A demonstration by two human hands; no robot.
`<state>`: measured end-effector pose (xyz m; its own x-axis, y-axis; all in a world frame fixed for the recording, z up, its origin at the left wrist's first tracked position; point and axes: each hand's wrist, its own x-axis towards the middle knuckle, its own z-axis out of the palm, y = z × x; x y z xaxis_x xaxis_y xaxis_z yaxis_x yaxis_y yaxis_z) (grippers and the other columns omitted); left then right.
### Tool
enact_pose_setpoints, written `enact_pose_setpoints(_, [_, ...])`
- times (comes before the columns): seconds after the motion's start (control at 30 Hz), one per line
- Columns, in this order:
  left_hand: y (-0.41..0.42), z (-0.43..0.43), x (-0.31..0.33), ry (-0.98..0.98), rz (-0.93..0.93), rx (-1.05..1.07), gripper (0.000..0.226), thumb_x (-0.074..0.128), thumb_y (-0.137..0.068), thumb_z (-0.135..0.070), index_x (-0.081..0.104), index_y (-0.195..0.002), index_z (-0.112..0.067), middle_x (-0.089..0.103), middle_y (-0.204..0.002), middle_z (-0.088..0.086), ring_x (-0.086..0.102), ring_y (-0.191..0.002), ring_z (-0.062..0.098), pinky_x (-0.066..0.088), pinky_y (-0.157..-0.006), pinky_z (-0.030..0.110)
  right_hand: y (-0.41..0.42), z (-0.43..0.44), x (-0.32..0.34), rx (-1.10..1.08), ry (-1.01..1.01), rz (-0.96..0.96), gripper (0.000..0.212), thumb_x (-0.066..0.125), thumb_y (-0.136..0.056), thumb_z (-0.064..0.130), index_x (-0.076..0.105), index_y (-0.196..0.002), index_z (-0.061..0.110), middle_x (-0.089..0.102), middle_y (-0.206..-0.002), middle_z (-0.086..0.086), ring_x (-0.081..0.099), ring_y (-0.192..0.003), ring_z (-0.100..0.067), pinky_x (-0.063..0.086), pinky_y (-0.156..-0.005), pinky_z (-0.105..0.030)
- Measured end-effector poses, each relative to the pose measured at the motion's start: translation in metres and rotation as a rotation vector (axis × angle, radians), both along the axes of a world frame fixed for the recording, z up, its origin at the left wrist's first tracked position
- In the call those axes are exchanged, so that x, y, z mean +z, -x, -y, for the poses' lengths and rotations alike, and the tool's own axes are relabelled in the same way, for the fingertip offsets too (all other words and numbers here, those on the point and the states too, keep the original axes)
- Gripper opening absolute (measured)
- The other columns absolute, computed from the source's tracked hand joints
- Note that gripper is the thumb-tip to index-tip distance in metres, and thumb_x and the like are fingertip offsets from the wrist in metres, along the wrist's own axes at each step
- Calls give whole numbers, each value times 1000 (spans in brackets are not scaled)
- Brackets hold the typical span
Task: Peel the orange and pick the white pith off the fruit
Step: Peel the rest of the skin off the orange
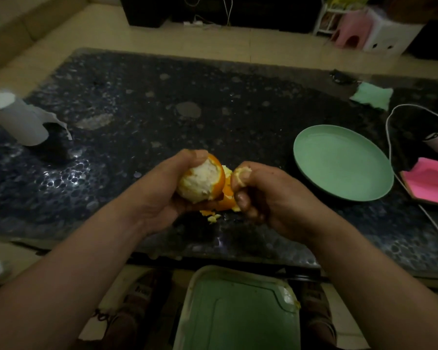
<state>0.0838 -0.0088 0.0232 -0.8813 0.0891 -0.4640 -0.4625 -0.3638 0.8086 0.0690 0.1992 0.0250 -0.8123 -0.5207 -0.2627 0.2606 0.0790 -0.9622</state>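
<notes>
Orange fruit [201, 181], mostly stripped down to its white pith, is sitting in the person's left hand [167, 190] above the near middle of a dark, pebble-patterned counter [162, 97]. The left hand is cupping the orange from below, with its fingers curling over the top. A band of bright rind is clinging to the fruit's right side and underside.

Just to the right, the right hand [268, 198] is curling into a loose fist and pinching a pale strip of peel [240, 175] between thumb and forefinger. Whether this strip is joined to the fruit cannot be told. A loose flap of rind [226, 195] is hanging between the two hands, and small peel scraps [213, 216] are lying on the counter directly beneath them.

Near the right hand, a round green plate [339, 162] is resting on the counter. Beyond the plate, a white cable [390, 137] is looping along the counter's right edge, beside a flat pink object [433, 183]. A folded green cloth [372, 96] is lying at the far right. At the far left, a white paper roll [18, 117] is lying on its side with a torn end trailing.

Below the counter's near edge, a green container [238, 311] with a pale rim is sitting on the floor between the person's shoes.
</notes>
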Motion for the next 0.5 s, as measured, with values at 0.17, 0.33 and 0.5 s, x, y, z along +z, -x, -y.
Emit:
enact_pose_setpoints(0.17, [8, 5, -1, 40, -50, 67, 51, 81, -70, -35, 67, -113, -11, 76, -107, 12, 76, -93, 24, 67, -77, 47, 11, -2, -27, -97, -533, -299, 22, 52, -109, 27, 73, -102, 22, 70, -80, 4, 62, -66, -12, 48, -61, -28])
enact_pose_setpoints(0.33, [5, -3, -11, 191, -63, -20, 69, 86, -62, -24, 59, -124, -11, 71, -112, 10, 77, -83, 14, 64, -70, 32, 7, 8, -35, -100, -733, -453, 40, 48, -109, 23, 55, -148, 30, 68, -128, 5, 64, -111, -11, 48, -87, -24])
enact_pose_setpoints(0.5, [3, 0, -14, 459, -196, -134, 76, 102, -59, -36, 64, -122, -16, 76, -109, 7, 75, -93, 19, 64, -82, 37, 6, 2, -20, -103, -469, -279, 27, 51, -106, 52, 67, -108, 31, 75, -95, 5, 72, -77, -9, 55, -66, -33])
